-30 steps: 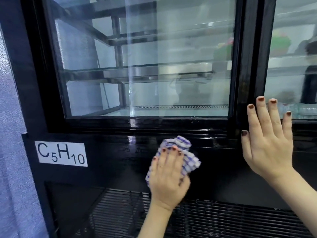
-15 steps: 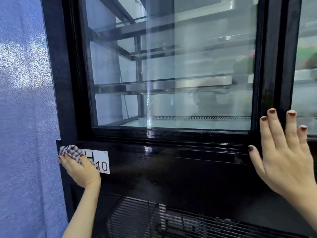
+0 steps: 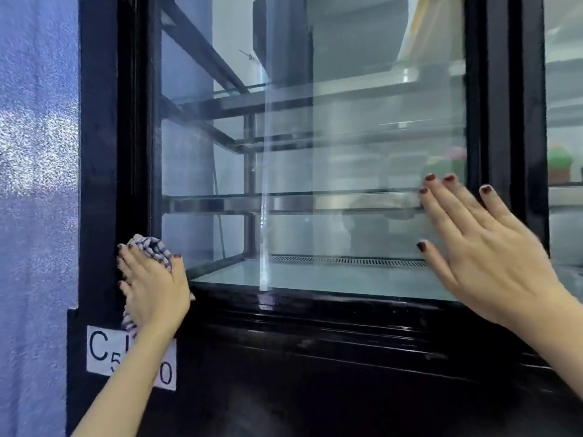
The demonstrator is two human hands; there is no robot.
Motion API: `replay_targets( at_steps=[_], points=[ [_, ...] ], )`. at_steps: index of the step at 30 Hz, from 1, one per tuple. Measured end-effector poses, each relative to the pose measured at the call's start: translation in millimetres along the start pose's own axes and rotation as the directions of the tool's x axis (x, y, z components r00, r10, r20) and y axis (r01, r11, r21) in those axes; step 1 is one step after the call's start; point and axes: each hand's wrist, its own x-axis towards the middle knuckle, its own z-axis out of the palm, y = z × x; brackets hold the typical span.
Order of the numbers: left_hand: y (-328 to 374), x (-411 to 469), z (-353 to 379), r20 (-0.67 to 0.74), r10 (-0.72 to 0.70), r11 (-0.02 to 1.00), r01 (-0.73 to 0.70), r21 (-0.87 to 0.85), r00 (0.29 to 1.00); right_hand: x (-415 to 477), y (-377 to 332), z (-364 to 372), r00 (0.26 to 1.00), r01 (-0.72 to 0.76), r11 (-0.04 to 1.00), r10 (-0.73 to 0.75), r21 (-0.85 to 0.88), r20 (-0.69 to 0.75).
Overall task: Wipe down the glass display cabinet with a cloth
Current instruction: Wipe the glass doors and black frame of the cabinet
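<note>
Tall black-framed glass display cabinet point(image 3: 97, 152) fills the view. Pale blue-grey textured wall point(image 3: 34, 184) runs down the 9 o'clock side.

Left hand point(image 3: 151, 288), at 8 o'clock: fingers and thumb curled round a bunched blue-and-white checked cloth point(image 3: 151, 247), pressing it to the left upright at the front pane's point(image 3: 347, 137) lower corner. Cloth shows above the knuckles and below the palm.

Right hand point(image 3: 485, 253), at 4 o'clock: flat, fingers spread, holding nothing, laid on the pane's lower right. Little finger lies over the black divider post.

White rectangular label point(image 3: 101, 351) at 7 o'clock, on the glossy black base panel point(image 3: 315, 357); forearm crosses it, so only "C5" and a "0" read.

Inside: clear glass shelves point(image 3: 315, 200) on dark brackets, a slotted metal vent strip point(image 3: 347, 261) along the pale floor. A bright vertical streak runs down the glass near 12 o'clock. A blurred green object point(image 3: 560, 162) at 3 o'clock, behind the neighbouring pane.
</note>
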Motion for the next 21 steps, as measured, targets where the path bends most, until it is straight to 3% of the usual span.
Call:
replay_targets(
  at_steps=[5,7,11,17,21],
  points=[
    [-13,37,-5,-0.016,0.325,0.945,-0.326,-0.015,0.945,96,52,-6,0.988,0.147,0.983,-0.151,-0.112,-0.028],
    [-13,47,-6,-0.067,0.394,0.916,-0.398,-0.056,0.917,127,70,-10,0.983,0.173,0.972,-0.180,-0.161,-0.032],
    [-12,49,-3,-0.112,0.409,0.903,-0.419,-0.094,0.906,149,78,-14,0.977,0.203,0.961,-0.211,-0.189,-0.022],
    [3,19,5,-0.034,0.328,0.939,-0.330,-0.096,0.944,146,79,-11,0.962,0.268,0.945,-0.274,-0.186,-0.003],
    [36,54,-7,-0.129,0.332,0.926,-0.349,-0.141,0.934,146,84,-5,0.962,0.268,0.944,-0.271,-0.190,0.008]
  ],
)
